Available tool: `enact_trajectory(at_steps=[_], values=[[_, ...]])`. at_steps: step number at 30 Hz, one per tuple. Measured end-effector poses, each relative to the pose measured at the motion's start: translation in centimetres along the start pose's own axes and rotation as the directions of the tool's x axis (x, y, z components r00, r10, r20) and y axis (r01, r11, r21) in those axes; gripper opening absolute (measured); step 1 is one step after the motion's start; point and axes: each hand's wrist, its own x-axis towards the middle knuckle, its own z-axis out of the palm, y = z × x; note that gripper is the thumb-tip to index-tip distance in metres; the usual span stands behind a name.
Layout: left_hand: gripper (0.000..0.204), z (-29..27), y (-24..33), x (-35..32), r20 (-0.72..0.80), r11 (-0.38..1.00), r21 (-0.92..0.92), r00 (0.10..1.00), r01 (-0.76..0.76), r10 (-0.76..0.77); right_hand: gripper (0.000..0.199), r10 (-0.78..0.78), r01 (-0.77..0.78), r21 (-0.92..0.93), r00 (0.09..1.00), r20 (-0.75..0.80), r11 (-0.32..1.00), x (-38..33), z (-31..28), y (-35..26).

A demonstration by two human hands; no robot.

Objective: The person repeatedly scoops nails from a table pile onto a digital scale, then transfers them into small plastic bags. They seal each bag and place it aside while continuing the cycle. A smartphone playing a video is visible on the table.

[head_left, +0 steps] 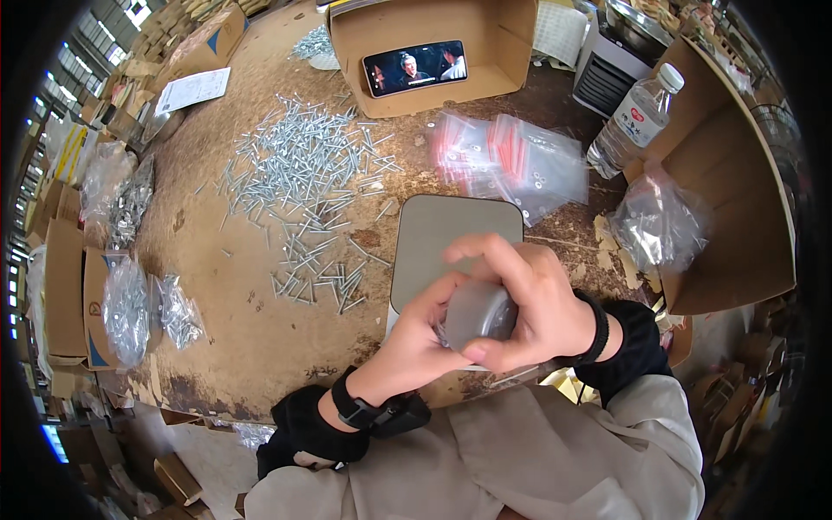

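My right hand (544, 299) is closed around a small translucent grey plastic cup (482, 312), which is tilted. Close against the cup, my left hand (425, 325) is also closed. What lies in its fingers is mostly hidden, though a bit of something clear and shiny shows beside the cup. Both hands are over the near part of a flat grey plate (442, 230) with rounded corners, which looks like a weighing scale's pan. Left of the plate, a big loose pile of silvery screws (299, 160) spreads over the worn wooden table (234, 299).
Clear zip bags with red strips (542, 165) lie beyond the plate. A phone (416, 68) playing a video leans in an open cardboard box (507, 52). To the right are a water bottle (633, 121), a crumpled clear bag (659, 221) and a carton (745, 199). Filled bags (127, 312) lie left.
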Motion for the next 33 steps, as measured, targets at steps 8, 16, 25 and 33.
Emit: enact_trajectory(at_steps=[8,16,25,33], values=[[0.067,-0.9,-0.7,0.0,0.004,0.998,0.042,0.999,-0.052,0.051,0.051,0.304,-0.298,0.078,0.949,-0.082,0.951,1.0,-1.6,1.4],[0.086,-0.9,0.1,-0.3,-0.118,0.993,-0.028,0.986,-0.119,0.114,0.075,-0.090,0.096,-0.375,0.995,0.033,0.922,2.2,-1.3,1.1],[0.096,-1.5,-0.8,-1.0,0.184,0.966,0.039,0.952,-0.257,0.245,0.011,-0.371,0.393,-0.146,0.916,0.155,0.908,0.9,-0.2,-0.5],[0.014,-1.5,1.9,-0.8,0.017,0.724,0.528,0.858,-0.444,0.513,0.014,-0.461,0.438,-0.240,0.886,-0.049,0.867,0.4,-1.1,-0.7]])
